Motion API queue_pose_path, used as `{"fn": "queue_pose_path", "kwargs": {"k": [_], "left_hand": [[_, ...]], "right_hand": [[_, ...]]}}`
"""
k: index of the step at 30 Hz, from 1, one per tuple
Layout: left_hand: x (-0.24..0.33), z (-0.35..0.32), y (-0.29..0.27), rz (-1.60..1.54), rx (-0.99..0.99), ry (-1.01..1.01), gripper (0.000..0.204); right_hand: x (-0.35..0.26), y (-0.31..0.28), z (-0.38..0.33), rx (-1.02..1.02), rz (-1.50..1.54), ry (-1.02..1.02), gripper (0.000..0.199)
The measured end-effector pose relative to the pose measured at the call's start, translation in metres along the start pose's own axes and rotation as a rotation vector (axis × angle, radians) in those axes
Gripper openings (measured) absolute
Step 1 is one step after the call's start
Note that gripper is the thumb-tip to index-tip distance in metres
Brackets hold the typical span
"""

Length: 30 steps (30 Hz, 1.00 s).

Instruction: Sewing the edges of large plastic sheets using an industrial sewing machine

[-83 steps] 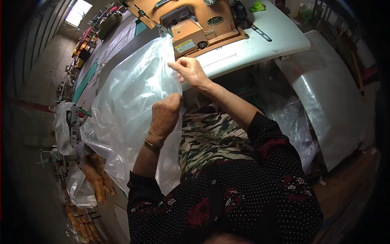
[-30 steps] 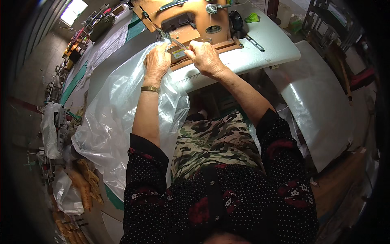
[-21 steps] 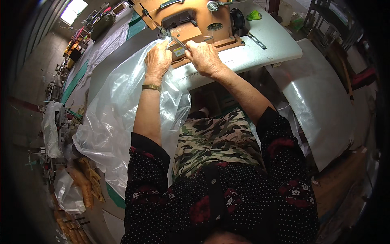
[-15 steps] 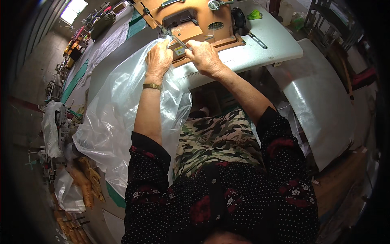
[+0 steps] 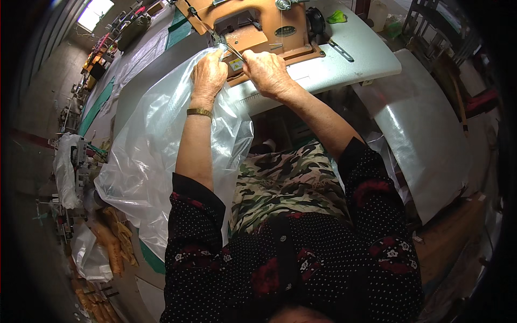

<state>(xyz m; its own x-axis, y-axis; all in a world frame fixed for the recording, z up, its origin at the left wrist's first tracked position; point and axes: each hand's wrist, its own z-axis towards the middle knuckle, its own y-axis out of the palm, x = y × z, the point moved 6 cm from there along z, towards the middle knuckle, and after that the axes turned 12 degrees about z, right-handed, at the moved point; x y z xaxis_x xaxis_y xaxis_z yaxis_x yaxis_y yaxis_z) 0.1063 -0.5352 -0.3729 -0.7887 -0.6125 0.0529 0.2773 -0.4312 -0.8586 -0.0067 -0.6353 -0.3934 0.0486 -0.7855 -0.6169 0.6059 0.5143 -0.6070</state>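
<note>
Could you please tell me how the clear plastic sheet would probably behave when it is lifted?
The clear plastic sheet would probably be floppy, since it drapes in loose folds beside the left hand. It seems light for its size, looking thin and translucent. Its glossy highlights suggest that it may be somewhat slippery.

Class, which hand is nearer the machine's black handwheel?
Right. The right hand is below and left of the handwheel in the picture; the left hand, on the clear plastic, is farther left.
</note>
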Motion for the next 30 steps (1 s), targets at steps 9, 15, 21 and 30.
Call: {"fn": "queue_pose_path", "kwargs": {"k": [9, 15, 21, 30], "left_hand": [[0.000, 0.000, 0.000, 0.004, 0.011, 0.009, 0.044], [-0.001, 0.000, 0.002, 0.009, 0.035, 0.040, 0.041], [-0.003, 0.001, 0.004, -0.017, 0.012, 0.034, 0.037], [0.010, -0.008, -0.003, 0.159, -0.003, 0.072, 0.037]], "right_hand": [[-0.004, 0.016, 0.009, -0.026, -0.106, 0.064, 0.012], [-0.007, 0.026, 0.006, 0.055, -0.158, -0.019, 0.012], [-0.011, 0.035, 0.003, 0.095, -0.170, -0.028, 0.012], [-0.004, 0.021, 0.011, 0.151, -0.044, 0.062, 0.016]]}}
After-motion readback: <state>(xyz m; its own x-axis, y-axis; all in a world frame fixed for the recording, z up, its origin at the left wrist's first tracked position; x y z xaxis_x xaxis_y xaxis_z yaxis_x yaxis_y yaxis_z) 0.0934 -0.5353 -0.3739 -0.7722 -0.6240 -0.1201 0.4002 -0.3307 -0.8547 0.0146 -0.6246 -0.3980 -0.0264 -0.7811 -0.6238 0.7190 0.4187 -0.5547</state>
